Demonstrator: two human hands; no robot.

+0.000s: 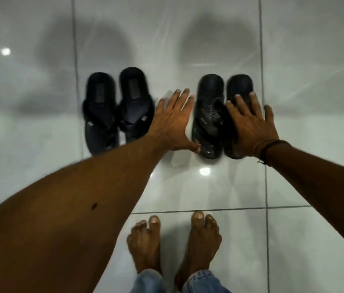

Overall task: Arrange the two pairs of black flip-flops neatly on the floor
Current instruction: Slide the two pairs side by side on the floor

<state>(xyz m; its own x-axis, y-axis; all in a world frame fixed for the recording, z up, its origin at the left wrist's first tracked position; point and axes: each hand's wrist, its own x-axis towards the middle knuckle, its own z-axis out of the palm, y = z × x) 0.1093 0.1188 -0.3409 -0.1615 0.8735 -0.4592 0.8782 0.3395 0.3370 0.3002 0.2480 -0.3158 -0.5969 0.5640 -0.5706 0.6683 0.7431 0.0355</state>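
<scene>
Two pairs of black flip-flops lie on the white tiled floor, side by side. The left pair (116, 108) is two sandals close together, one slightly nearer me than the other. The right pair (211, 98) also lies together, heels away from me. My left hand (175, 121) is spread flat over the gap between the pairs, its thumb touching the near end of the right pair's left sandal. Fingers apart, my right hand (249, 125) rests flat over the right pair's right sandal (240, 83) and hides most of it.
My bare feet (173, 244) stand on the tiles just below the sandals, with jeans cuffs at the bottom edge. Glossy white tiles with dark grout lines spread all around, showing light reflections and soft shadows.
</scene>
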